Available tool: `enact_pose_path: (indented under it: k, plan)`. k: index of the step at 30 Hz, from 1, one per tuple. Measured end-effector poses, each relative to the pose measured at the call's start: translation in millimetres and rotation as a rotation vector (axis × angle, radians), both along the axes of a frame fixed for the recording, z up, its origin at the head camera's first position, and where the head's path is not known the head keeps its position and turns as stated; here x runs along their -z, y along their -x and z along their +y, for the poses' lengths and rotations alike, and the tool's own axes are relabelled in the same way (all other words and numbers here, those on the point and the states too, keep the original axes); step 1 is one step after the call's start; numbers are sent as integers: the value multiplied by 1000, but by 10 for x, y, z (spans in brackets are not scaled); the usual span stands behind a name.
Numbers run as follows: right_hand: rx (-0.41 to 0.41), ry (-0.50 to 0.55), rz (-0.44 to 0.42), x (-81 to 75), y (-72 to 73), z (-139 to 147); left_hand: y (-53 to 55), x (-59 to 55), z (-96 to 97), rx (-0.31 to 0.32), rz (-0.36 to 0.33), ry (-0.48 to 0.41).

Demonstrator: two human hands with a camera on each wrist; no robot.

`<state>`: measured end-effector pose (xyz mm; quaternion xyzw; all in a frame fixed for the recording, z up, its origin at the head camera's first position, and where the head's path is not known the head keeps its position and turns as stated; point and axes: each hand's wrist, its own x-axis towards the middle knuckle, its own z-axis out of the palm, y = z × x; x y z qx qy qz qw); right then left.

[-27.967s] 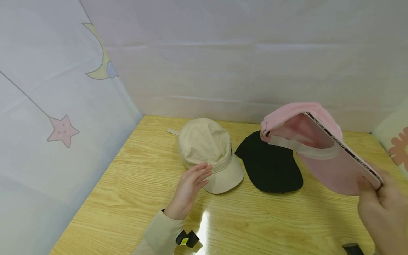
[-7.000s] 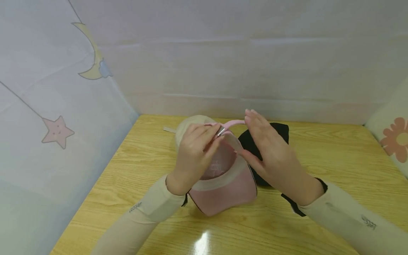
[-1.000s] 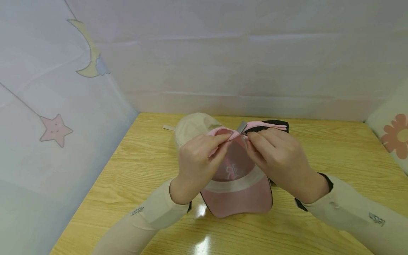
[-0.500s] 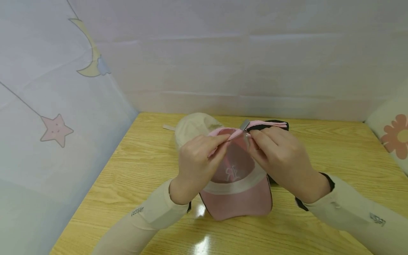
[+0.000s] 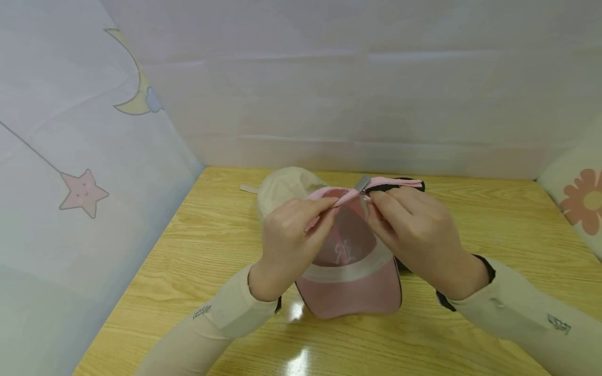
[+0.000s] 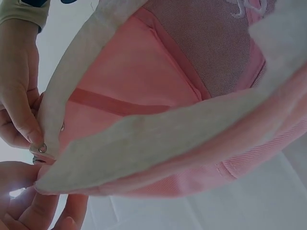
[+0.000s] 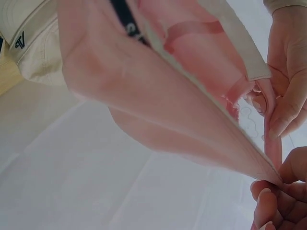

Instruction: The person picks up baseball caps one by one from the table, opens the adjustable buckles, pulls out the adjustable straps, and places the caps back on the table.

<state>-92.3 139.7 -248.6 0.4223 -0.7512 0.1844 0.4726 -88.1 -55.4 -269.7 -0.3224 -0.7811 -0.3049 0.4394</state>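
A pink baseball cap (image 5: 350,295) is held with its hollow inside toward me and its brim pointing down. My left hand (image 5: 292,237) pinches the cap's back strap between thumb and fingers. Close beside it my right hand (image 5: 418,230) pinches the other side of the back opening, right at the metal buckle (image 5: 363,184). The strap's loose end (image 5: 400,181) sticks out to the right beyond the buckle. In the left wrist view the pale sweatband (image 6: 124,148) runs to the fingertips. The right wrist view shows both hands at the strap (image 7: 273,148).
A beige cap (image 5: 287,184) lies behind the pink one on the left, its strap tail on the wooden table (image 5: 211,230). Behind my right hand a black cap (image 5: 418,186) is mostly hidden. A pale cloth wall (image 5: 291,99) stands along the table's far edge.
Earlier my right hand held the pink cap by its brim; later my left hand was at the buckle with the right hand open. Over the last second both hands stay nearly still.
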Motion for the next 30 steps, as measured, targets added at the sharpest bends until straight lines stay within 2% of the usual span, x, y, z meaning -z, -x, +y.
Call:
enact_pose_path:
  k: [16,25,30]
  plan:
    - [2,48,-14,-10,9,6,2,0,-6,1,-1,-4]
    - [6,26,7,-19,4,0,4,-9,-7,18,-5,-19]
    - [5,34,-17,-15,9,1,4,-13,-6,18,-7,-24]
